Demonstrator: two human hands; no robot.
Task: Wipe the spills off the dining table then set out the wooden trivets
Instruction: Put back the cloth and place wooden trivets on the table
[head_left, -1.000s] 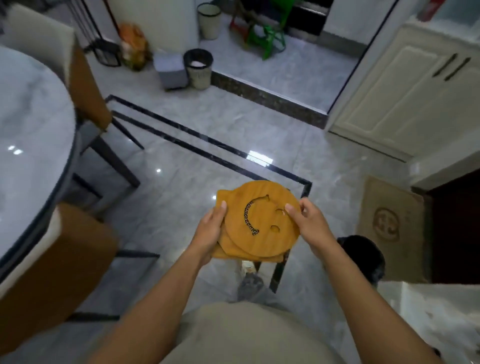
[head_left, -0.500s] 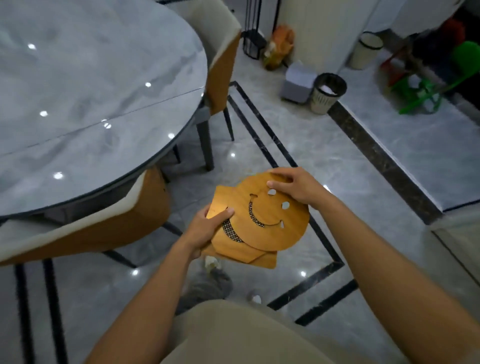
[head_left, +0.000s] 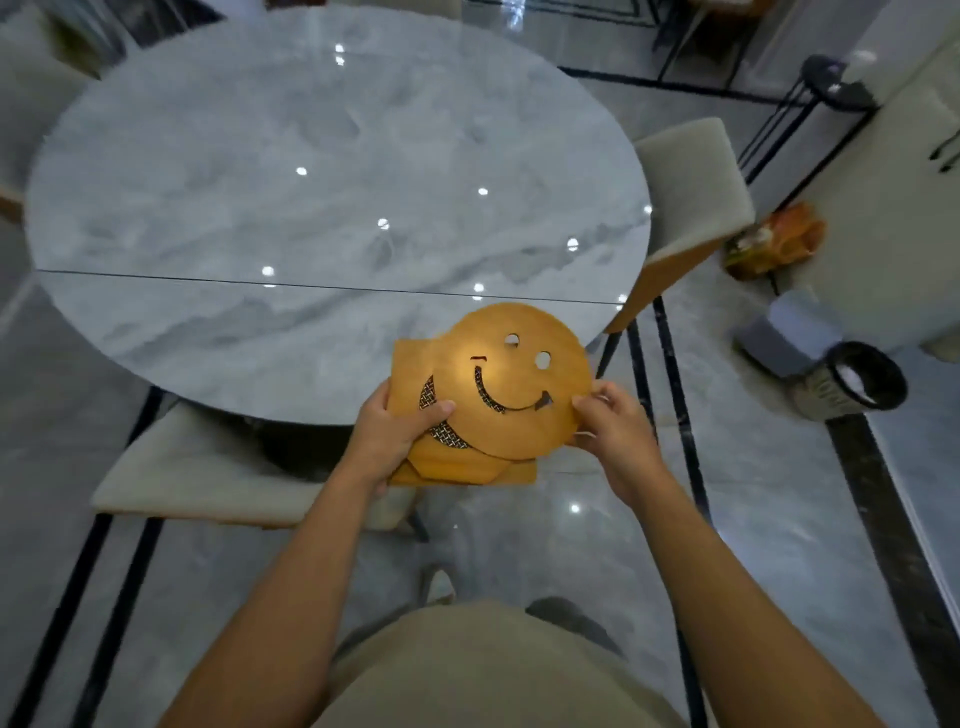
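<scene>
I hold a stack of wooden trivets (head_left: 467, 462) in front of me, just at the near edge of the round grey marble dining table (head_left: 322, 171). The top trivet (head_left: 514, 379) is round with a cut-out smiling face. My left hand (head_left: 400, 431) grips the stack's left side, thumb on top. My right hand (head_left: 613, 431) pinches the right rim of the round top trivet. The tabletop shows only light reflections and a seam line; I see no spill on it.
A cream-seated chair (head_left: 208, 483) is tucked under the near edge and another chair (head_left: 685, 192) stands at the table's right. On the floor to the right are a dark waste bin (head_left: 852, 384), a grey box (head_left: 784, 332) and an orange bag (head_left: 779, 239).
My view has swung left from the floor to face the table. The trivet stack now sits at the table's near edge. My right hand slid from the top trivet's upper rim to its right rim.
</scene>
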